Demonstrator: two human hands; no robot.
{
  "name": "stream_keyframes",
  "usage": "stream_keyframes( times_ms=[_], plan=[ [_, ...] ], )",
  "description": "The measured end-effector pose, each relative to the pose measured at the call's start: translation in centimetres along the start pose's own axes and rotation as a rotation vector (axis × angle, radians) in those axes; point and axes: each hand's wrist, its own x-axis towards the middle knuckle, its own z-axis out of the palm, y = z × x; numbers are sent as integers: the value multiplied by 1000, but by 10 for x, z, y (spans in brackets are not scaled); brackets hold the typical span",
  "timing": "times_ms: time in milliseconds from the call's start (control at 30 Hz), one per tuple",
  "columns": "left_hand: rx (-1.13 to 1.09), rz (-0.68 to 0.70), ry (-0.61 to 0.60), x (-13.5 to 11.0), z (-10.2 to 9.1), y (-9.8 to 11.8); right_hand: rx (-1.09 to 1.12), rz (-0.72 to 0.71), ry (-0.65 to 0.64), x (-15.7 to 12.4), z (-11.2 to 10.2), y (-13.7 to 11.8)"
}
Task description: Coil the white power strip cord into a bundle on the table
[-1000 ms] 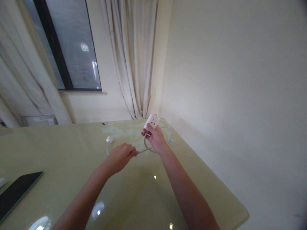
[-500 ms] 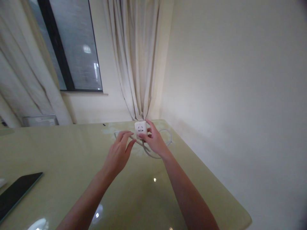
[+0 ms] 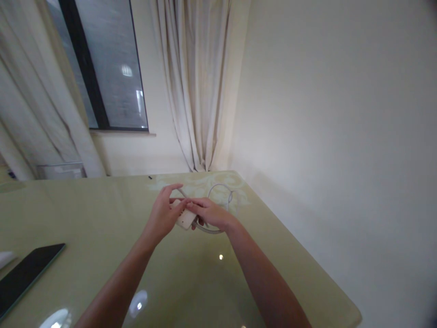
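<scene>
1. Head view: white socket block (image 3: 185, 220) just left of the frame's centre, low, tilted between two bare hands; from where I stand, cannot tell whether it touches the table (image 3: 191, 282).
2. Right hand (image 3: 209, 213), near centre: gripping the block, thumb on top, some fingertips showing below its edge.
3. Left hand (image 3: 163, 215), left of centre: thumb against the block's face, index finger stretched out apart from the thumb. Other fingers hidden; cannot tell whether they grip.
4. Pale cord (image 3: 211, 231) runs from the block under the right hand; a loop lies on the tabletop beyond that hand, right of centre.
5. Lower left of frame: dark flat slab (image 3: 29, 275), a white object (image 3: 6, 258) beside it, cut by the frame edge.
6. Upper left: dark-framed window (image 3: 112, 68). Pale curtain (image 3: 196, 82) hangs at upper centre.
</scene>
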Motion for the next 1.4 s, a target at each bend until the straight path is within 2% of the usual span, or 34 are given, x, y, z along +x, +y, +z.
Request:
stream_keyframes(
  times_ms=[100, 167, 267, 333, 400, 467, 533, 633, 700, 733, 800, 900, 967, 1000, 1067, 1133, 1233, 1300, 1333, 1400],
  plan=[
    [-50, -76, -7, 1, -4, 2, -38, 59, 128, 0, -6, 0],
    [-41, -72, -23, 2, -10, 5, -11, 83, 344, 0, -14, 0],
    [12, -77, -159, 5, -26, 10, 87, -7, 706, -1, -29, -1],
    [21, -80, -266, 5, -35, 14, 131, -66, 802, -3, -37, -3],
    [-9, -52, -305, 4, -40, 20, 131, -69, 769, -6, -42, -6],
    [-57, 17, -252, 2, -40, 29, 91, -54, 655, -11, -41, -11],
    [-80, 92, -105, -1, -38, 39, 40, -47, 457, -17, -36, -18],
    [-97, 131, 168, -6, -33, 52, -139, -11, 56, -24, -22, -30],
    [-109, 132, 249, -7, -33, 57, -281, 7, -137, -25, -12, -35],
    [-115, 135, 254, -7, -34, 58, -322, 5, -182, -24, -8, -36],
    [-119, 159, 263, -6, -36, 56, -337, -31, -156, -19, -3, -35],
    [-58, 245, 276, -3, -36, 45, -294, -149, 121, -12, -4, -28],
    [80, 287, 165, -2, -32, 36, -199, -205, 260, -11, -9, -24],
    [151, 291, 69, -3, -29, 32, -138, -212, 272, -11, -12, -23],
    [230, 273, -106, -6, -20, 28, -40, -189, 215, -14, -15, -23],
    [242, 269, -188, -11, -10, 28, 4, -160, 162, -17, -14, -24],
    [283, 307, -211, -16, 1, 34, 40, -117, 110, -20, -10, -27],
    [334, 334, -228, -17, 1, 36, 41, -91, 92, -19, -9, -28],
    [359, 342, -218, -16, -1, 35, 17, -91, 108, -19, -10, -29],
    [414, 363, -164, -12, -8, 27, -67, -139, 225, -18, -17, -31]
  ],
)
